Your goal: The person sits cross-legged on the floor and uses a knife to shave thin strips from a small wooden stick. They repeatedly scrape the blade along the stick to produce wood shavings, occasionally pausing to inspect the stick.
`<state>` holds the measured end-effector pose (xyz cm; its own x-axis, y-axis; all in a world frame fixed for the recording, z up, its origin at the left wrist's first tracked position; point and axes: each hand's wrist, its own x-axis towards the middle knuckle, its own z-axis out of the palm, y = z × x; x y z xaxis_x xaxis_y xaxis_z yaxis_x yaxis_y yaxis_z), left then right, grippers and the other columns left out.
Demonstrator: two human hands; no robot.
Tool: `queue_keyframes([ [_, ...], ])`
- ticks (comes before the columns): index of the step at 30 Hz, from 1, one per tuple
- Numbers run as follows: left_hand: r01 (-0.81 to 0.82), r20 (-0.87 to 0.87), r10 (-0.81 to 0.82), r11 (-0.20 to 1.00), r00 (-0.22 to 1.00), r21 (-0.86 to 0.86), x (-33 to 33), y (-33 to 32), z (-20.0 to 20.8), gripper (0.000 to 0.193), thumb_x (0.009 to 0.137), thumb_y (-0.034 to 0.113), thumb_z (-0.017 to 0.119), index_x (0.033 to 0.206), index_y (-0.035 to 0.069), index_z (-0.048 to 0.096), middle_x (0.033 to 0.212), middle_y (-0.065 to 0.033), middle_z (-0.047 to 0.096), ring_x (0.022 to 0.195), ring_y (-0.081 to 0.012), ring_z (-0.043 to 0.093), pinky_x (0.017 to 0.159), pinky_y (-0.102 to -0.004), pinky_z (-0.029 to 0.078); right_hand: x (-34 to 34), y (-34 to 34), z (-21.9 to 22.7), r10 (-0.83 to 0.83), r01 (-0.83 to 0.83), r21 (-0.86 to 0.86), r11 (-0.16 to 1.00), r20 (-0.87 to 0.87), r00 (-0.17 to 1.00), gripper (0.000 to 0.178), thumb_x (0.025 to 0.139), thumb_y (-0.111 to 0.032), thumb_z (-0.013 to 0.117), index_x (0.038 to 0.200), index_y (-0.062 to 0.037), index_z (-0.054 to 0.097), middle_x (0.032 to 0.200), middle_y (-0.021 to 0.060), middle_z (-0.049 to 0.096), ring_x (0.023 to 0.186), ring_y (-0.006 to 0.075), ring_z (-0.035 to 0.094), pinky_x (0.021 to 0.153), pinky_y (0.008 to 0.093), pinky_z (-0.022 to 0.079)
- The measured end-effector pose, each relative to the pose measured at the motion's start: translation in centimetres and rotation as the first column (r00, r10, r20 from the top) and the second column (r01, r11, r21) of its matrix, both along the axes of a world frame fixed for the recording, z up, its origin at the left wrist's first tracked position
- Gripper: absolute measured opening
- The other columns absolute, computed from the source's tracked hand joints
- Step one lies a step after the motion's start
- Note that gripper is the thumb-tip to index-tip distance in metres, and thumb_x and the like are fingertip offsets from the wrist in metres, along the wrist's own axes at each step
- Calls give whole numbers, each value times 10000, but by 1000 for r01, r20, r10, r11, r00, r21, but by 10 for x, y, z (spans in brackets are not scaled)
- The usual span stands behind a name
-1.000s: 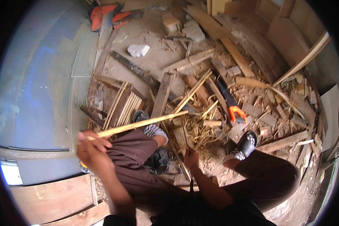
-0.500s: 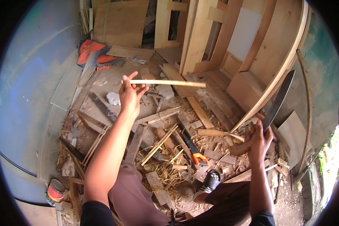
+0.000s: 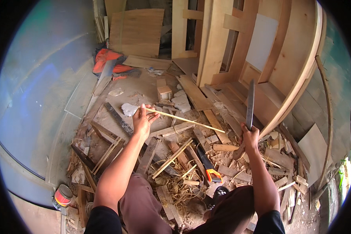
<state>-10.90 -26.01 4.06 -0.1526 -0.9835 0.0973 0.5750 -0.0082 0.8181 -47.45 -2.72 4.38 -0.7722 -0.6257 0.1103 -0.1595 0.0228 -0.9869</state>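
My left hand (image 3: 143, 121) pinches one end of a thin, pale bamboo strip (image 3: 185, 120) between thumb and fingers. The strip slants down to the right, its far end free in the air. In my right hand (image 3: 250, 137) is a machete, its dark blade (image 3: 250, 103) pointing up and its wooden handle (image 3: 239, 152) showing below the fist. Blade and strip are apart. Beneath them, other split strips (image 3: 172, 158) lie over a heap of curly shavings (image 3: 185, 190) near my legs.
A handsaw with an orange grip (image 3: 213, 175) lies among scrap boards (image 3: 147, 156) and wood chips. A wooden frame (image 3: 296, 93) rises at the right, and a grey-blue panel (image 3: 35, 117) at the left. At lower left stands a paint can (image 3: 63, 194); orange cloth (image 3: 105, 59) lies further back.
The strip has gone from nearly level to slanting down rightward, as my left hand lowered. My right hand has brought the machete leftward and turned its blade more upright. The view has shifted slightly.
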Motion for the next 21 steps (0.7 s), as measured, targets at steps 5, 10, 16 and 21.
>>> queue_keyframes([
  [5,-16,9,16,1000,1000,-20,14,-8,-5,384,1075,390,484,1063,14,558,980,-132,626,813,-223,649,789,-439,633,20,-32,-12,179,-175,59,983,-64,982,242,960,-213,698,947,29,709,565,9,537,410,103,493,388,302,370],
  [10,107,34,-104,991,994,-85,12,-10,-10,385,1065,422,491,1118,46,553,996,-108,614,876,-221,628,814,-449,613,54,-50,-16,294,-261,149,954,-293,910,245,930,-228,728,1018,0,752,580,33,586,465,122,545,455,322,437],
  [16,187,144,-171,977,975,-103,-6,3,-9,401,1085,418,440,1141,37,550,949,-110,609,823,-208,621,793,-433,622,98,-47,1,473,-456,229,860,-24,881,277,888,-192,773,1093,-7,748,643,48,639,493,112,559,456,312,436],
  [21,279,223,-250,953,942,-114,-26,16,-9,392,1078,439,455,1017,61,535,894,-95,620,762,-173,613,743,-408,626,109,-51,-14,543,-564,164,810,156,825,354,862,-100,811,1127,86,666,730,63,646,483,98,527,409,290,429],
])
